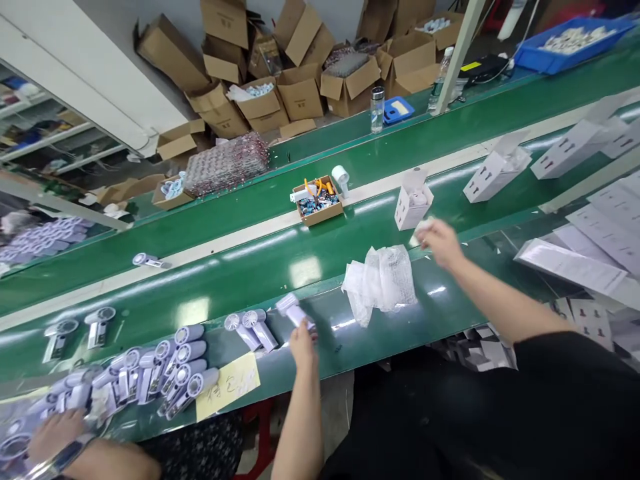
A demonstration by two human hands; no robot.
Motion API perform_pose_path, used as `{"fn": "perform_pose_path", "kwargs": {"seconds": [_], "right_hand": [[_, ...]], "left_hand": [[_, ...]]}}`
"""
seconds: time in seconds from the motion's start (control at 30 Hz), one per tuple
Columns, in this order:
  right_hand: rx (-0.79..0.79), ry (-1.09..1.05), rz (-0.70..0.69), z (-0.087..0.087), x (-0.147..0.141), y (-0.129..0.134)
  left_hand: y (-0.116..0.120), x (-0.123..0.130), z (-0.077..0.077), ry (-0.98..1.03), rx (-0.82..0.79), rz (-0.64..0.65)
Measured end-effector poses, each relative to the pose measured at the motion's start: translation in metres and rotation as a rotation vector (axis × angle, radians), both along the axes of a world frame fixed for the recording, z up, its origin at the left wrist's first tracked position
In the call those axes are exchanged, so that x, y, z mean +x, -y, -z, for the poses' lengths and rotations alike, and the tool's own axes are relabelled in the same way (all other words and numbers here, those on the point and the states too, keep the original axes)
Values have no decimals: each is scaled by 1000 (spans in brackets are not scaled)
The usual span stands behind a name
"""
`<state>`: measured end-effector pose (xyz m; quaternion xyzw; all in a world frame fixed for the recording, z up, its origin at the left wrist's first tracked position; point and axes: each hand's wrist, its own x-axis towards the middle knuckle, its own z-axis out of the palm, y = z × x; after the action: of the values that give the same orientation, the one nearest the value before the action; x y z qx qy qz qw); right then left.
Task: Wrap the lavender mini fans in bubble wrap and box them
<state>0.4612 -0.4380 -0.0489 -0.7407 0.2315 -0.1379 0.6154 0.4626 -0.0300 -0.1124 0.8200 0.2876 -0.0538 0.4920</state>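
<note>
My left hand [304, 345] is closed on the handle of a pale lilac handheld fan [290, 305] at the near edge of the green bench. Fingers pinched, my right hand [440, 241] holds a small whitish piece [421, 230], too small to name, just in front of an upright white box [413, 203]. Clear bubble-wrap bags [385, 279] lie between my hands. Left of my left hand, two more lilac fans [257, 328] rest side by side.
Many lilac fans [187, 370] lie at the left by a yellow note [229, 385], where another person's hand [57, 433] reaches in. A carton of small parts [321, 205] stands mid-line. White boxes [496, 175] and printed sheets [575, 263] are at the right.
</note>
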Motion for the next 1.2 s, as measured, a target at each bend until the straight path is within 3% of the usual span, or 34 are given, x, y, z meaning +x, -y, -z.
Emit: {"fn": "perform_pose_path", "kwargs": {"seconds": [0.07,0.1,0.13,0.2,0.27,0.33,0.4,0.47,0.53,0.63,0.8,0.97,1.1,1.2], "right_hand": [[163,-105,-166,15,-31,-63],[419,-180,-265,22,-42,-91],[627,-209,-312,28,-51,-112],[920,-202,-226,35,-63,-131],[969,-138,17,37,-75,-118],[895,-120,207,35,-93,-86],[812,-146,260,31,-120,-52],[790,-173,216,27,-151,-32],[840,-160,164,25,-177,-32],[998,-128,101,27,-195,-57],[1211,-78,-51,30,-172,-95],[1119,-165,-82,24,-166,-93],[1043,-223,-59,17,-183,-93],[1034,-202,62,12,-193,-95]], "left_hand": [[48,-30,-4,-25,-375,89],[72,-45,-6,-43,-483,182],[94,-58,-8,-65,-548,310],[126,-71,-12,-53,-555,671],[145,-66,-12,143,-325,987],[159,-47,-7,400,27,1225],[173,-23,0,481,277,1408],[187,-4,9,398,346,1527],[199,7,14,321,315,1544],[208,10,14,252,210,1519],[203,-9,1,72,-86,1470],[199,-26,-5,-49,-270,1213],[201,-37,-17,34,-375,993],[198,-47,-34,267,-434,1063]]}}
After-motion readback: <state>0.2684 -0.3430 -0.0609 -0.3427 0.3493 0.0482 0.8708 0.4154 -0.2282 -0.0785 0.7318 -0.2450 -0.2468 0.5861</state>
